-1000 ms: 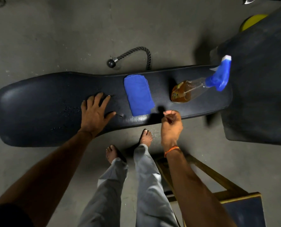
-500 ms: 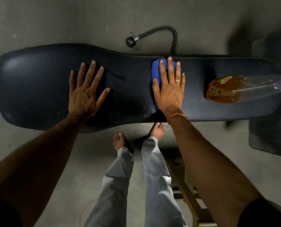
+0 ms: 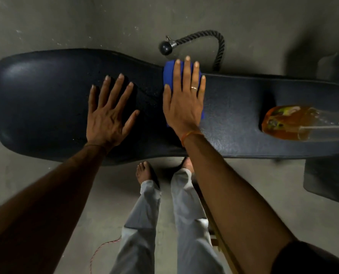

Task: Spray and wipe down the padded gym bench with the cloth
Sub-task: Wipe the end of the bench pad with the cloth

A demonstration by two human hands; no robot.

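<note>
Since half a second ago my right hand [image 3: 182,101] has slid the blue cloth [image 3: 169,76] toward the bench's [image 3: 46,91] far edge, palm flat on it, not clenched. Left hand [image 3: 107,115] rests splayed, grasping nothing. I judge wiping underway; next stroke needs steady pressure. Spray bottle [image 3: 291,123] lies on its side, amber liquid inside.

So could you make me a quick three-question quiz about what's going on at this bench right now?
1. True or false: the right hand lies flat on the blue cloth.
2. Where is the spray bottle? A) lying on the bench B) in the left hand C) on the floor
3. Fill in: the black rope handle lies on the ____ beyond the bench.

Key: 1 true; 2 A; 3 floor.
</note>
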